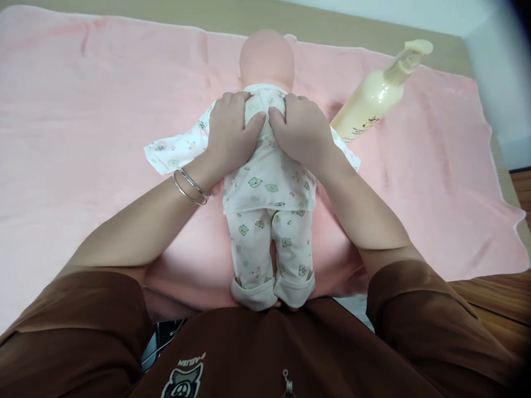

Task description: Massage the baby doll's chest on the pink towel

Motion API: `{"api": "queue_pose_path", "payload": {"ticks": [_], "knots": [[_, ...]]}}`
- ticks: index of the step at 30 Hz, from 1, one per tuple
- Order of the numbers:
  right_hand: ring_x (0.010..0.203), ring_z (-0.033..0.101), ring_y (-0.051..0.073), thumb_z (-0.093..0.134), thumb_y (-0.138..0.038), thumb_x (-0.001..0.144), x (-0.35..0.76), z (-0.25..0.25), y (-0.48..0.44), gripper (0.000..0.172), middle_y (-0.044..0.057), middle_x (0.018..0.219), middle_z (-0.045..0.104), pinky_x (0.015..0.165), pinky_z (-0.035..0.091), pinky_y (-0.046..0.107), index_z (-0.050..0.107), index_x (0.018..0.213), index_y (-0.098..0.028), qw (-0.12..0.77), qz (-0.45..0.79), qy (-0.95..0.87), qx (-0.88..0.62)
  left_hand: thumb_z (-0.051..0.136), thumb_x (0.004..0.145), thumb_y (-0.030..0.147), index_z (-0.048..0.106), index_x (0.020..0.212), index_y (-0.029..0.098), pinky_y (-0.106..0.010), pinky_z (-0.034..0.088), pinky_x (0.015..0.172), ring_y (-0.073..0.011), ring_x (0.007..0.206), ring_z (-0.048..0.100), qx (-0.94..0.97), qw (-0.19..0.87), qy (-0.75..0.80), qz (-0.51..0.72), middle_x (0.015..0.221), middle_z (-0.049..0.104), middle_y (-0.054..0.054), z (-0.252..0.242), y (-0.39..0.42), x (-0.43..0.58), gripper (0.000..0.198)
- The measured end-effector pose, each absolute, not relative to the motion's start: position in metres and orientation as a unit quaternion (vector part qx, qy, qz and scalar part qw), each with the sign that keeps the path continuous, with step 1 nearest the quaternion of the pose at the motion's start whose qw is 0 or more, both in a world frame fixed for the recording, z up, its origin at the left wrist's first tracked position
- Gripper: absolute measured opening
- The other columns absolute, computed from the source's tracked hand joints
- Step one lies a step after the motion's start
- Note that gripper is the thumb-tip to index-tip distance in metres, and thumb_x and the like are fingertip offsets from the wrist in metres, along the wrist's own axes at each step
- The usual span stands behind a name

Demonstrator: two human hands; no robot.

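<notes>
Though the bottle's [373, 99] label is illegible, both hands [232, 132] [301, 130] press the doll [265, 182].

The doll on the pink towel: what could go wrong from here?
The bottle lies close to the right hand, so it could get knocked and roll. The bangles by the left hand could snag the top on the doll. The towel looks loose, so pressing might make it slide.
</notes>
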State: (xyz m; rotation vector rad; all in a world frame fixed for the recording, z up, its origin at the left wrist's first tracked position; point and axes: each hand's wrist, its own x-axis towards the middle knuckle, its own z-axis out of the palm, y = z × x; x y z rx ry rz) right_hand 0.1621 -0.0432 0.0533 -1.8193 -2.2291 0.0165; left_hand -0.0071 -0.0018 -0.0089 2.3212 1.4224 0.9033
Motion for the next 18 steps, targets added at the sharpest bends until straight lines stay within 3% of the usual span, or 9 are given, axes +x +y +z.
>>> {"api": "queue_pose_path", "payload": {"ticks": [5,12,18], "knots": [[0.092,0.056,0.029,0.028,-0.049,0.099,0.165,0.045,-0.033,0.038,0.012,0.098,0.060,0.084,0.047,0.045,0.052,0.100,-0.020,0.164,0.056,-0.739,-0.651,0.034,0.094,0.059,0.049,0.125,0.027,-0.044,0.031,0.101,-0.0246,0.116,0.041,0.749,0.153,0.563,0.313,0.124,0.055,-0.005,0.004,-0.011,0.001,0.047],[0.097,0.055,0.029,0.034,-0.052,0.098,0.167,0.041,-0.028,0.035,0.012,0.104,0.060,0.089,0.043,0.047,0.049,0.100,-0.021,0.173,0.078,-0.733,-0.653,0.051,0.090,0.061,0.055,0.106,0.027,-0.048,0.035,0.098,-0.0283,0.107,0.047,0.725,0.167,0.565,0.356,0.107,0.057,-0.008,0.008,-0.012,0.004,0.038],[0.101,0.056,0.031,0.033,-0.053,0.098,0.165,0.039,-0.025,0.035,0.012,0.106,0.061,0.090,0.042,0.047,0.048,0.101,-0.022,0.171,0.059,-0.722,-0.668,0.059,0.092,0.031,0.054,0.107,0.022,-0.045,0.037,0.096,-0.0250,0.104,0.048,0.731,0.135,0.578,0.337,0.107,0.057,-0.008,0.006,-0.010,0.006,0.018]]}}
